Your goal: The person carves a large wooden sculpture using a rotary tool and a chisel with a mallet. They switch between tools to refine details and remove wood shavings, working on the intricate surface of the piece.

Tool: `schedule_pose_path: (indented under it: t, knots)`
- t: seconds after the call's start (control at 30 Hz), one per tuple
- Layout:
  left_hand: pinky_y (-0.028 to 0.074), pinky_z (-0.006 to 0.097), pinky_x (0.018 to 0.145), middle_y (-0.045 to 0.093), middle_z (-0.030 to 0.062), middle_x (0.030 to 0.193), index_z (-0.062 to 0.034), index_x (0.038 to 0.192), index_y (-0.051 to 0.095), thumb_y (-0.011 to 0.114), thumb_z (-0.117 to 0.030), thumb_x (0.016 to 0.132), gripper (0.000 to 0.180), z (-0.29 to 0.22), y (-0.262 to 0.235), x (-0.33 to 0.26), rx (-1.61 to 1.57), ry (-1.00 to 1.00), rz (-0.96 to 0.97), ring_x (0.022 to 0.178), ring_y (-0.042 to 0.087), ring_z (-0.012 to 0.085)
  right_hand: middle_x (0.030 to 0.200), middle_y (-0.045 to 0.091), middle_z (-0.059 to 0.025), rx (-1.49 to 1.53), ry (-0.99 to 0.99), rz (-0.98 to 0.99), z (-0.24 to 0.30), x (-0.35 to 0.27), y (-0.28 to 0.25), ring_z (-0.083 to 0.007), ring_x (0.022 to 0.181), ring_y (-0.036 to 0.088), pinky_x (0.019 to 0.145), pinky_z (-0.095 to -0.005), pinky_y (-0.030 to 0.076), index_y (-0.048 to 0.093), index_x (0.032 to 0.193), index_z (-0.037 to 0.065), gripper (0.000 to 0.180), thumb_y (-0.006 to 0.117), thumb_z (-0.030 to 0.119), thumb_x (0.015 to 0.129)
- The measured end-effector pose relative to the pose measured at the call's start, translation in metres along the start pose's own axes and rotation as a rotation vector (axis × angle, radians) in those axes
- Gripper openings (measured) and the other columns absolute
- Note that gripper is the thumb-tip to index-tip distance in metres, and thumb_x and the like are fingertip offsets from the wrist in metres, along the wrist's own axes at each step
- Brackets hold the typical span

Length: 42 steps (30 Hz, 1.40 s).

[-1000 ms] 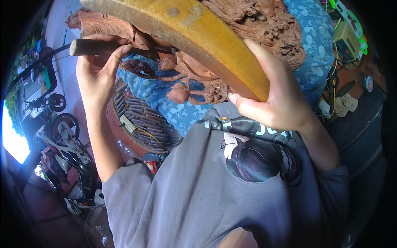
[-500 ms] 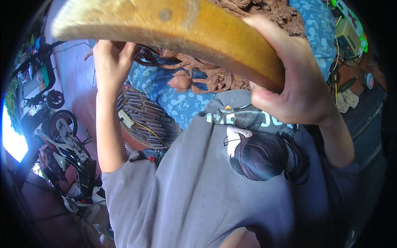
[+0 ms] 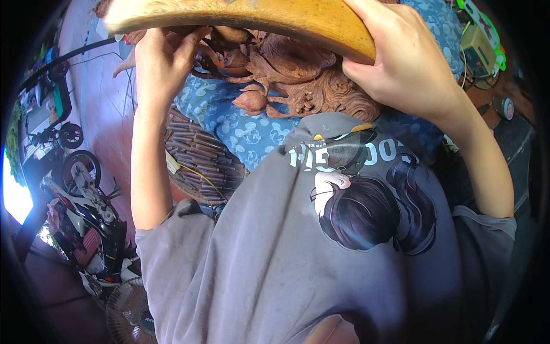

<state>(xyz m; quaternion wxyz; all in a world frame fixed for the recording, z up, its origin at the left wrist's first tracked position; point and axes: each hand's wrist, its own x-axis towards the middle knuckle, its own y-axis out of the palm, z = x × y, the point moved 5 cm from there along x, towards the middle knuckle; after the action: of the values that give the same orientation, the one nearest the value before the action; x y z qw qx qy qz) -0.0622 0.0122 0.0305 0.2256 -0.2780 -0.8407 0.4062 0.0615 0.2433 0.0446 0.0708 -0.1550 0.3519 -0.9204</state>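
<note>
Clearly, our right hand (image 3: 398, 63) grips a block (image 3: 258, 16); our left hand (image 3: 163, 66), we can't tell; rods (image 3: 200, 163) fill the left tray (image 3: 195, 198).

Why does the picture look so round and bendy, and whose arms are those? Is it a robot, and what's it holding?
There's no robot! You're seeing a person's own bare hands: the left hand and the right hand. A camera worn on the person's head looks down, and its very wide lens bends straight edges.

The right hand grips a thick, curved yellow block, maybe wooden. The left hand's thumb and fingers are close together beneath it; the block hides part of them, so I can't tell what they hold.

Near them, a reddish-brown carved wooden sculpture lies on a blue cloth with a pale pattern. Lower left of it is a pile of slim, dark brown rods. The big grey T-shirt is the person's own clothing.
</note>
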Motion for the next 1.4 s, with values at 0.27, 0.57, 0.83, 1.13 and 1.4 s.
schedule_pose_path:
  t: [0.27, 0.57, 0.83, 1.13, 1.4]
  knots:
    - [0.051, 0.026, 0.074, 0.070, 0.0155, 0.092, 0.0074, 0.097, 0.062, 0.065, -0.001, 0.085, 0.015, 0.006, 0.003, -0.001, 0.069, -0.076, -0.002, 0.084, 0.067, 0.0146, 0.064, 0.056, -0.0216, 0.076, -0.029, -0.100, -0.009, -0.006, 0.002, -0.0407, 0.063, 0.060, 0.054, -0.0405, 0.048, 0.046, 0.105, -0.004, 0.044, 0.064, 0.002, 0.065]
    - [0.052, 0.026, 0.073, 0.071, 0.0133, 0.091, 0.0066, 0.102, 0.060, 0.066, -0.003, 0.085, 0.020, 0.001, 0.005, -0.002, -0.016, -0.010, -0.003, 0.084, 0.068, 0.0148, 0.068, 0.058, -0.0217, -0.075, -0.023, -0.077, -0.010, -0.007, -0.001, -0.0398, 0.066, 0.062, 0.057, -0.0395, 0.049, 0.047, 0.107, -0.004, 0.046, 0.064, 0.002, 0.065]
    - [0.050, 0.030, 0.059, 0.069, 0.0139, 0.071, 0.0012, 0.092, 0.065, 0.064, -0.006, 0.084, 0.011, -0.018, 0.011, 0.002, 0.190, -0.009, 0.007, 0.065, 0.070, 0.0213, 0.070, 0.059, -0.0225, -0.027, -0.007, -0.019, -0.020, -0.009, 0.000, -0.0412, 0.068, 0.062, 0.059, -0.0415, 0.050, 0.046, 0.107, -0.004, 0.047, 0.066, 0.003, 0.065]
    - [0.050, 0.027, 0.068, 0.069, 0.0134, 0.081, 0.0069, 0.095, 0.063, 0.065, -0.004, 0.086, 0.015, -0.023, 0.012, -0.003, 0.209, -0.050, 0.010, 0.073, 0.065, 0.0142, 0.072, 0.060, -0.0222, 0.104, -0.043, -0.059, -0.029, -0.012, 0.007, -0.0420, 0.069, 0.061, 0.058, -0.0425, 0.049, 0.047, 0.106, -0.001, 0.044, 0.065, 0.002, 0.066]
    - [0.049, 0.031, 0.065, 0.068, 0.0146, 0.079, 0.0043, 0.093, 0.064, 0.068, -0.008, 0.082, 0.017, -0.024, 0.016, -0.006, 0.349, -0.002, 0.023, 0.072, 0.067, 0.0208, 0.071, 0.059, -0.0207, 0.004, -0.073, -0.106, -0.032, -0.021, 0.005, -0.0407, 0.068, 0.061, 0.057, -0.0426, 0.049, 0.047, 0.104, 0.000, 0.044, 0.065, 0.002, 0.064]
